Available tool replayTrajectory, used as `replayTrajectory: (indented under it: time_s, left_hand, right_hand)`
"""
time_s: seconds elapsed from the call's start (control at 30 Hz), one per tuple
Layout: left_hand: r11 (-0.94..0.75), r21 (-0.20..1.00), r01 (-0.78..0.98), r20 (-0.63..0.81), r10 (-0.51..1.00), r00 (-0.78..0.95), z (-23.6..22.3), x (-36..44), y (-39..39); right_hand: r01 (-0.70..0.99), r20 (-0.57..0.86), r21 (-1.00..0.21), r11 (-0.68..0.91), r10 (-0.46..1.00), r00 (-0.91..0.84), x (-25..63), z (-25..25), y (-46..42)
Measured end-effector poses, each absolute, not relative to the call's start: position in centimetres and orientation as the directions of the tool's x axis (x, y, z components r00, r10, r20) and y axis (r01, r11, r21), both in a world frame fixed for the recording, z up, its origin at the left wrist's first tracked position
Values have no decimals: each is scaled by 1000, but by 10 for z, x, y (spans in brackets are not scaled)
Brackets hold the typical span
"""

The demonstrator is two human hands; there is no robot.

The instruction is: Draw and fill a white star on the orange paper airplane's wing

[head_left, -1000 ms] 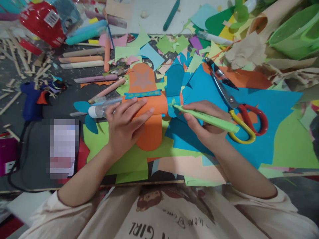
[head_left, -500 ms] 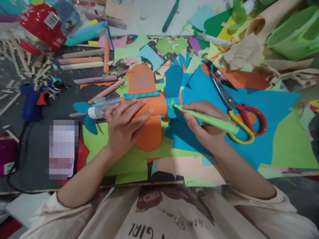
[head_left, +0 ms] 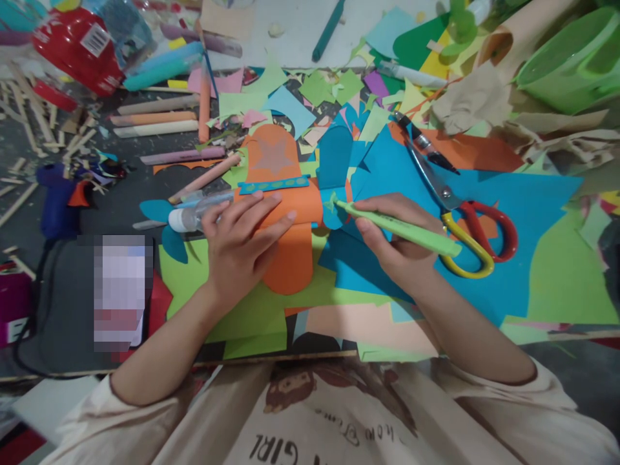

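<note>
My left hand (head_left: 247, 239) lies with its fingers spread across a paper model plane built on a plastic bottle (head_left: 186, 218). Orange paper (head_left: 290, 265) forms its body and wings, and a grey star marks the upper wing. A blue strip (head_left: 274, 185) with green dots runs along the wing's base. Between the fingers and thumb of my right hand (head_left: 400, 236) is a light green marker (head_left: 411, 234). Its tip is at the blue paper (head_left: 334, 216) on the model's right end, where green marks show. Scissors (head_left: 465, 226) with red and yellow handles lie beside my right hand.
Blue paper sheets (head_left: 523, 213) spread under the scissors. A pixelated phone (head_left: 123, 290) and a dark blue glue gun (head_left: 59, 200) lie at left. Several markers (head_left: 157, 118), paper scraps (head_left: 290, 110) and wooden sticks (head_left: 29, 110) cover the back. A green basket (head_left: 566, 64) stands at far right.
The green marks on the blue paper look slightly fuller around the marker tip. Both hands keep nearly the same place, and the whole view has shifted slightly.
</note>
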State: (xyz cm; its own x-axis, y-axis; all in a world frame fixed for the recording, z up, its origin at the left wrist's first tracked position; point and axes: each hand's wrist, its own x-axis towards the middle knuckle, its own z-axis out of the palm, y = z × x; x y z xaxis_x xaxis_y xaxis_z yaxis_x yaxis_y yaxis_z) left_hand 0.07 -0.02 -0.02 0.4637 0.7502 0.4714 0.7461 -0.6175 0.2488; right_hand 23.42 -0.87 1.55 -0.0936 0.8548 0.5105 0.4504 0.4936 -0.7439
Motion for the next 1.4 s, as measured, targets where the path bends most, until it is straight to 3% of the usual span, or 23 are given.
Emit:
replayTrajectory:
  time_s: [0.4,1.4]
  left_hand:
    - [-605,223,764,442,761,474,0,0,-1]
    - [-609,228,760,453,757,471,-1,0,-1]
  right_hand:
    - [514,512,-709,483,854,-96,236,15,-7]
    - [460,560,-718,522,826,-63,236,12,-6]
